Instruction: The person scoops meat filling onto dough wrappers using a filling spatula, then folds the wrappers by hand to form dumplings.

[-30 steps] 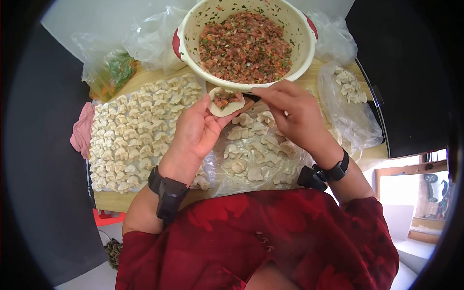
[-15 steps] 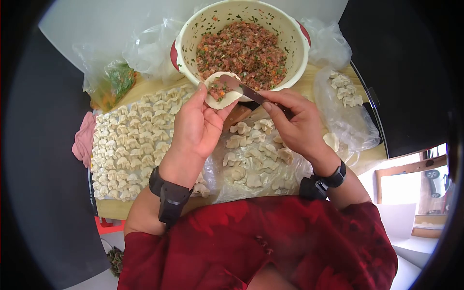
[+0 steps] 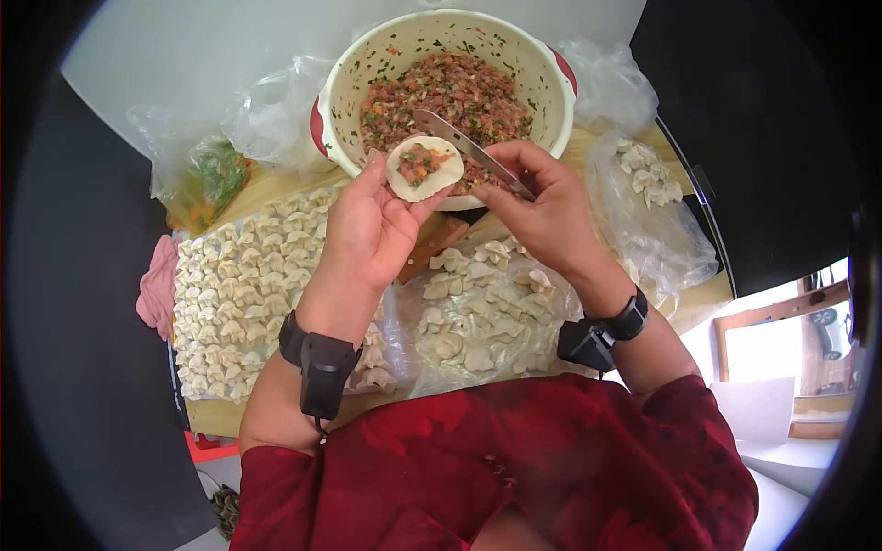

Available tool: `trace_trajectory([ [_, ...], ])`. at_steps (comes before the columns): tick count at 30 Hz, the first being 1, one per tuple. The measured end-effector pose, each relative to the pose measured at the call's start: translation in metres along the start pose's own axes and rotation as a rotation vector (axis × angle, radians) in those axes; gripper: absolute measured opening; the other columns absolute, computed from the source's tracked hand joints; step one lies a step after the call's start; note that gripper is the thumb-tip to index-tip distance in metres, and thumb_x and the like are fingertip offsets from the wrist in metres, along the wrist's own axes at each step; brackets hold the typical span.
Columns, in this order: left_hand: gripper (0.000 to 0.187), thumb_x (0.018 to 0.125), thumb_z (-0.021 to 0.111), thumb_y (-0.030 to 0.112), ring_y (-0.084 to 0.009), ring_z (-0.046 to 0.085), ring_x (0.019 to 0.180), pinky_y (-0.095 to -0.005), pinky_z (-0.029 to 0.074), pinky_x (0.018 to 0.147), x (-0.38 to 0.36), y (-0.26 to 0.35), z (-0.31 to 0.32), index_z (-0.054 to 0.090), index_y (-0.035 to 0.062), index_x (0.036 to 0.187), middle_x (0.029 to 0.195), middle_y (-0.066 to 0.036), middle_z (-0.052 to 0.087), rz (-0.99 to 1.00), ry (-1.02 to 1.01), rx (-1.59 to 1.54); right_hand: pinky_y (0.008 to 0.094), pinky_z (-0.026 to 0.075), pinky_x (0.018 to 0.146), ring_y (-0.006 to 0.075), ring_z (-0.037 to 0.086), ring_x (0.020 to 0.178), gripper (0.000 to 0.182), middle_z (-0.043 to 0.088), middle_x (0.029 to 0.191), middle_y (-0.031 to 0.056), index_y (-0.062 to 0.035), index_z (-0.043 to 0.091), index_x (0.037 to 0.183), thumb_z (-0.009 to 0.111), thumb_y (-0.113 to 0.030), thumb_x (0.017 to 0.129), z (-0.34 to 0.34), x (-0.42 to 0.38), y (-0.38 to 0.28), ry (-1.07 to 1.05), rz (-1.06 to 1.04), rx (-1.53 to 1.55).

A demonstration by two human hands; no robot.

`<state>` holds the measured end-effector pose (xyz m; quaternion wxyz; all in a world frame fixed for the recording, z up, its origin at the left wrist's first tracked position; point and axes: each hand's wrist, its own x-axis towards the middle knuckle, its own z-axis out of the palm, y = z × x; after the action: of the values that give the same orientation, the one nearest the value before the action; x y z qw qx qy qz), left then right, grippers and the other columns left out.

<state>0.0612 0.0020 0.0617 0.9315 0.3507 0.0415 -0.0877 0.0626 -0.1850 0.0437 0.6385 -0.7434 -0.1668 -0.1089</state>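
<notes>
On the fingers of my left hand [image 3: 363, 225] rests a round dumpling wrapper [image 3: 449, 173], lying open with a mound of meat filling [image 3: 422, 163] in its middle. My right hand [image 3: 547, 216] grips a butter knife [image 3: 476, 152]. Its flat blade points up and left, just above the wrapper's right edge and apart from the filling mound. Behind both hands stands a large cream bowl [image 3: 344, 87] with red handles. Chopped meat mixed with green and orange bits [image 3: 450, 87] fills its lower part.
Rows of folded dumplings [image 3: 243, 294] cover the table's left side. More dumplings [image 3: 487, 298] lie on plastic film in front of me, others in a plastic bag [image 3: 648, 174] at right. A bag of greens [image 3: 216, 179] and a pink cloth [image 3: 158, 285] sit at left.
The knife has lifted off the filling and turned, its blade now edge-up beyond the wrapper. The filling stays on the wrapper. The whole view has shifted slightly.
</notes>
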Motion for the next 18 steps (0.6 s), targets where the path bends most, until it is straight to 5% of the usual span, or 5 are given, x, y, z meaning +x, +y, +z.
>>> trace_trajectory([
  [8,0.043,0.106,0.027,0.027,-0.0312,0.055,0.120,-0.0445,0.049,0.103,-0.014,0.013,-0.004,0.037,-0.0044,0.134,0.132,-0.020,0.051,-0.120,-0.190,0.082,0.0259,0.042,0.060,0.0134,0.052,0.067,0.013,0.053,0.077,0.0027,-0.0046,0.068,0.090,0.071,-0.002,0.078,0.000,-0.002,-0.006,-0.086,-0.263,-0.219],
  [13,0.049,0.106,0.027,0.034,-0.0303,0.055,0.119,-0.0423,0.048,0.103,-0.024,0.009,-0.009,0.036,-0.0058,0.135,0.132,-0.020,0.051,-0.153,-0.247,0.037,0.0253,0.042,0.060,0.0123,0.053,0.068,0.011,0.055,0.078,0.0028,-0.0038,0.069,0.090,0.071,-0.004,0.079,0.002,-0.010,-0.013,-0.143,-0.223,-0.186],
  [18,0.056,0.102,0.042,0.041,-0.0212,0.058,0.115,-0.0352,0.051,0.100,-0.033,0.000,-0.010,0.047,-0.0067,0.130,0.128,-0.015,0.055,-0.065,-0.294,0.197,0.0264,0.044,0.061,0.0115,0.056,0.070,0.013,0.058,0.079,0.0037,-0.0024,0.070,0.090,0.073,-0.008,0.079,0.005,0.000,-0.019,-0.160,-0.178,-0.049],
])
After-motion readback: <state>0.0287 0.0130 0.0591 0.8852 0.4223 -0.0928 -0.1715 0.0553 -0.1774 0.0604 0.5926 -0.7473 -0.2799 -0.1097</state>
